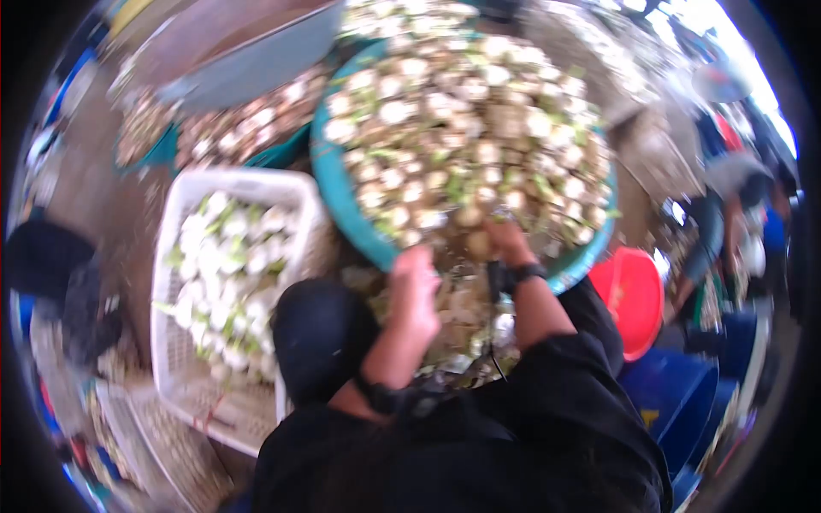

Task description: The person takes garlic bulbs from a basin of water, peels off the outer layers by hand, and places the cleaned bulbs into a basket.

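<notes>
Pale round vegetables with green tops (445,111) fill a large round teal tub (346,201) in front of me. Over the tub's near rim is my left hand (415,286), blurred, its fingers too smeared to read. My right hand (510,242) reaches inside the near edge of the tub, fingertips down by a brownish round vegetable (479,245); whether it grips that piece is unclear. At the left stands a white plastic crate (162,342) holding whiter vegetables (227,274).
A red basin (633,299) and blue barrels (671,398) stand at the right. Another person (735,184) bends over at the far right. More vegetables (248,128) lie at the upper left, beside a grey panel (256,64). Peelings (457,329) lie between my legs.
</notes>
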Demonstrator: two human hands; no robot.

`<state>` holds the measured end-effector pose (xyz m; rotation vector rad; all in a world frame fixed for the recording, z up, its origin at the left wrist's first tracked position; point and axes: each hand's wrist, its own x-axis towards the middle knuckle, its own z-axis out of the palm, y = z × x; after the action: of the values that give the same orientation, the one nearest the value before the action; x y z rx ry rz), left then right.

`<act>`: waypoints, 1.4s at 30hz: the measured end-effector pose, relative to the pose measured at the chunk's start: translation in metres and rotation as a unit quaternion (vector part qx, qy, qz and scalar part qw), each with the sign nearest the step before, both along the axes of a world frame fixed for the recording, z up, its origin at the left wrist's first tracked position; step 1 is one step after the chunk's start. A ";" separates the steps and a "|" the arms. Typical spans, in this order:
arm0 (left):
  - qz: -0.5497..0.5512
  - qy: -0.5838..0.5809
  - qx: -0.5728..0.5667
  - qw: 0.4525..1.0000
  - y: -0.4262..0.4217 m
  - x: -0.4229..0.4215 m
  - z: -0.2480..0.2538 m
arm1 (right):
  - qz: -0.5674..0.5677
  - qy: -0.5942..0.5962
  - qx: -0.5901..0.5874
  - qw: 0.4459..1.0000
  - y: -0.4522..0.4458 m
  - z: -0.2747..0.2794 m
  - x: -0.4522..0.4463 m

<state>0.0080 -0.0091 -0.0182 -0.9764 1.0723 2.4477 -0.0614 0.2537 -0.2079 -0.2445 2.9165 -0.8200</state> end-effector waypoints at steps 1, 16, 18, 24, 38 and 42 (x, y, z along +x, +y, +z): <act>-0.019 0.054 -0.092 0.994 0.012 0.005 -0.018 | 0.058 -0.021 -0.243 0.968 -0.029 0.069 0.012; -0.219 0.124 -0.039 0.967 0.000 0.016 0.025 | -0.005 -0.054 -0.043 0.998 -0.129 0.261 0.122; -0.241 0.089 -0.038 0.966 0.004 0.015 0.017 | -0.007 -0.036 -0.038 0.999 -0.125 0.252 0.122; -0.258 0.158 -0.006 0.953 0.005 0.014 0.007 | -0.341 -0.319 -0.507 0.725 -0.127 0.248 0.124; -0.282 0.586 -0.375 0.660 -0.003 0.027 0.028 | -0.267 -0.279 -0.582 0.715 -0.099 0.246 0.123; -0.206 0.372 -0.111 0.898 0.005 0.023 0.011 | -0.234 -0.138 -0.653 0.707 -0.104 0.249 0.138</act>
<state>0.0311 -0.0043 -0.0076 0.2094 1.6090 2.3764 0.0770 0.1494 0.0412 0.5213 1.5624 -2.5507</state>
